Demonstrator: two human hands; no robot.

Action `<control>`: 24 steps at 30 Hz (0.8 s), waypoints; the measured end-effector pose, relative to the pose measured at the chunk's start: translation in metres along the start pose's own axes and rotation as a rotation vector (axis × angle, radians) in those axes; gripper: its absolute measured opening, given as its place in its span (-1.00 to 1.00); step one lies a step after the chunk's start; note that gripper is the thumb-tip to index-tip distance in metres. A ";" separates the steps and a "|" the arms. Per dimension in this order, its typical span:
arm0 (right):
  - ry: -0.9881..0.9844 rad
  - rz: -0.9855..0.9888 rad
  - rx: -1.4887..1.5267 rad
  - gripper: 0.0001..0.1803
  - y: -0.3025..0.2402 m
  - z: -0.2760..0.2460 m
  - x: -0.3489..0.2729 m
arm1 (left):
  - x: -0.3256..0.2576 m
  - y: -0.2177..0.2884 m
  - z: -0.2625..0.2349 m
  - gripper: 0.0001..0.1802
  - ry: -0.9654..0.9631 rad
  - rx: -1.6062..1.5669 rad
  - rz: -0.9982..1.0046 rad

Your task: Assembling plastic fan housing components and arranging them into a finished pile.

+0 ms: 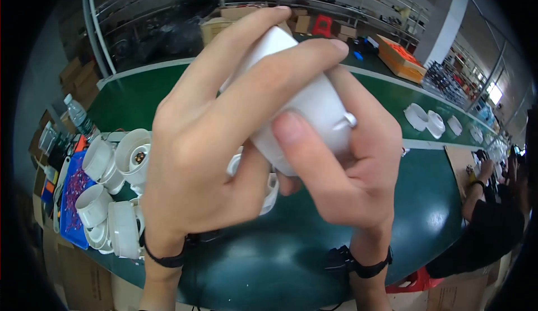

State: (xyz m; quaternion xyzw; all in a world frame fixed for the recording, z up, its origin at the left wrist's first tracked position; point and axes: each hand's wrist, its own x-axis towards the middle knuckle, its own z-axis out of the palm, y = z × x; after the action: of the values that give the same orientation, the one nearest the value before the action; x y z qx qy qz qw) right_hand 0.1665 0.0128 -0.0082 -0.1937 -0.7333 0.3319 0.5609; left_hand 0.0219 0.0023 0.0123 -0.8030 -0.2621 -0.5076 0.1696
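Green worktable (pixel 426 188), shelving (pixel 336 0) along the far side, a pale pillar (pixel 444 19) far right; white housings (pixel 94 204) and a blue tray (pixel 73 237) at left, a co-worker (pixel 476 235) at right. Both hands close round one white plastic part (pixel 322 106) above the table — left hand (pixel 199 137) reaching fingers across it, right hand (pixel 358 159) gripping its right side, thumb on the near face

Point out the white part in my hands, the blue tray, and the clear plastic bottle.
White part (pixel 323 108), head view: its smooth outer side.
Blue tray (pixel 70 236), head view: a bare patch at its near end.
Clear plastic bottle (pixel 80 117), head view: the middle of its body.
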 end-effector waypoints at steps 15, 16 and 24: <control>0.320 -0.104 -0.256 -0.43 0.002 -0.003 0.000 | -0.014 -0.026 0.016 0.03 -0.042 -0.278 -0.175; 0.260 -0.091 -0.287 -0.35 0.000 -0.003 0.000 | -0.014 -0.025 0.015 0.03 -0.030 -0.296 -0.192; 0.306 0.063 -0.080 -0.33 0.009 0.001 -0.001 | -0.014 -0.027 0.011 -0.01 -0.012 -0.256 -0.180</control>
State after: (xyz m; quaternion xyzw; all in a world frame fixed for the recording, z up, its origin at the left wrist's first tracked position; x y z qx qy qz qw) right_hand 0.1653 0.0185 -0.0158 -0.2870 -0.6455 0.2865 0.6471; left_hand 0.0092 0.0264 -0.0051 -0.7945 -0.2670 -0.5451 0.0179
